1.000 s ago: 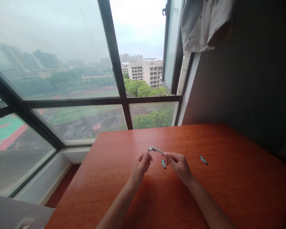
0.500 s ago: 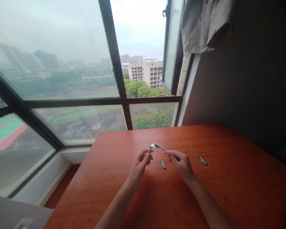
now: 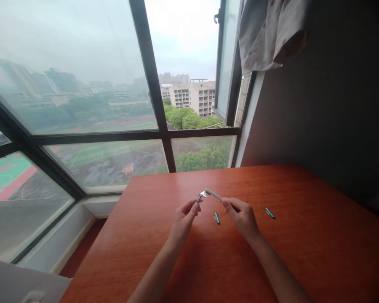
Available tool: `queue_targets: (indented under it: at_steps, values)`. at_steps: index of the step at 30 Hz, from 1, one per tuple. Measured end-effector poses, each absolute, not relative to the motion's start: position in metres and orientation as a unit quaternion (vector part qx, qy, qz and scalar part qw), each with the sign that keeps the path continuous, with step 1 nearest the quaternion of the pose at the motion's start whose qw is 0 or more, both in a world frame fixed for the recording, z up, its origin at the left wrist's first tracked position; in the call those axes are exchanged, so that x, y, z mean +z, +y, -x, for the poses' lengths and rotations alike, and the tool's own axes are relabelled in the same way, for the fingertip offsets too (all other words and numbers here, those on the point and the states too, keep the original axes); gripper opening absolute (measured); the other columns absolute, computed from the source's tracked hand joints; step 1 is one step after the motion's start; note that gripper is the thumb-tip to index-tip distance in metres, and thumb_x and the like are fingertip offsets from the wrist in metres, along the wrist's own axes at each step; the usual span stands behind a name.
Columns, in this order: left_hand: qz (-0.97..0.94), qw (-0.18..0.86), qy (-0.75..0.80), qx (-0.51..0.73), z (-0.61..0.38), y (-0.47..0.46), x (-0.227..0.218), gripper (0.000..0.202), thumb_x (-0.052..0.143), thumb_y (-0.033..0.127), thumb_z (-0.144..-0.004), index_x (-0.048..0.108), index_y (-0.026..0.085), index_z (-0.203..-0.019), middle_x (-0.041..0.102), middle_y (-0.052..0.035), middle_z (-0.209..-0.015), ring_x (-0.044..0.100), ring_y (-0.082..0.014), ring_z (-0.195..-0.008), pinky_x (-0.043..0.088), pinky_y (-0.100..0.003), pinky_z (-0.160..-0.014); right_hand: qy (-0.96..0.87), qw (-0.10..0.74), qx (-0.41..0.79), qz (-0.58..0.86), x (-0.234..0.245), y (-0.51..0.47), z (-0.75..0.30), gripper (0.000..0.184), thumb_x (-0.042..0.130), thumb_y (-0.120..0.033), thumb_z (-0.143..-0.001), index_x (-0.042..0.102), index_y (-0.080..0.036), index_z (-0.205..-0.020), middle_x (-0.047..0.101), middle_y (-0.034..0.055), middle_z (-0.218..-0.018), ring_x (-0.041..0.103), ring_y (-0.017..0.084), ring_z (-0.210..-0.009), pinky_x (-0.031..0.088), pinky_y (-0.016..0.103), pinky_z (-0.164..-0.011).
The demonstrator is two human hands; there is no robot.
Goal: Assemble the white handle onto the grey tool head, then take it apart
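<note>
Windows flank the desk. Left fingers pinch a shiny, perhaps metal handle; right fingers grip a grey stick.

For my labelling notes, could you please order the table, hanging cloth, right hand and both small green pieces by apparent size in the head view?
1. Table
2. Hanging cloth
3. Right hand
4. Left green piece and right green piece: too alike to rank
</note>
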State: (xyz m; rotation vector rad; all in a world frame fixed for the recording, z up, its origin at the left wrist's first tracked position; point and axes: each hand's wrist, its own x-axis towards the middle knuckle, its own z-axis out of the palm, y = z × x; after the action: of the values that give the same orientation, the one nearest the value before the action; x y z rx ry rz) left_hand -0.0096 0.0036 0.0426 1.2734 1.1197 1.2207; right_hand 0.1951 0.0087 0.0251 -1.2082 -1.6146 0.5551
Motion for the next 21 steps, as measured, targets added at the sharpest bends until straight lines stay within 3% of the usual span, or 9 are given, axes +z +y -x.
queue_targets:
  at_steps: [6, 12, 21]
  values:
    - [-0.527, 0.484, 0.472, 0.515, 0.0098, 0.0037, 0.0427, 0.034, 0.063, 0.045, -0.079, 0.071, 0.016, -0.094, 0.061, -0.0051, -0.075, 0.047, -0.0154, -0.069, 0.037, -0.024, -0.062, -0.688, 0.487, 0.242, 0.48, 0.028, 0.007, -0.1953, 0.041, 0.048, -0.044, -0.09, 0.067, -0.015, -0.069, 0.055, 0.0011, -0.06, 0.051, 0.014, -0.057, 0.037, 0.024, -0.054]
    - [-0.528, 0.494, 0.463, 0.513, 0.0092, 0.0025, 0.0421, 0.032, 0.064, 0.044, -0.078, 0.072, 0.016, -0.09, 0.061, -0.0051, -0.075, 0.049, -0.0157, -0.07, 0.038, -0.024, -0.064, -0.669, 0.498, 0.228, 0.504, 0.0252, 0.0088, -0.1968, 0.039, 0.048, -0.045, -0.09, 0.071, -0.015, -0.08, 0.055, 0.0008, -0.06, 0.052, 0.015, -0.058, 0.038, 0.023, -0.054]
    - [-0.514, 0.494, 0.475, 0.515, 0.0087, 0.0038, 0.0443, 0.034, 0.065, 0.045, -0.076, 0.073, 0.016, -0.091, 0.061, -0.0047, -0.072, 0.048, -0.0158, -0.068, 0.038, -0.024, -0.062, -0.685, 0.493, 0.239, 0.48, 0.0264, 0.0083, -0.1967, 0.039, 0.048, -0.044, -0.09, 0.068, -0.015, -0.073, 0.055, 0.0013, -0.06, 0.052, 0.015, -0.058, 0.038, 0.024, -0.055]
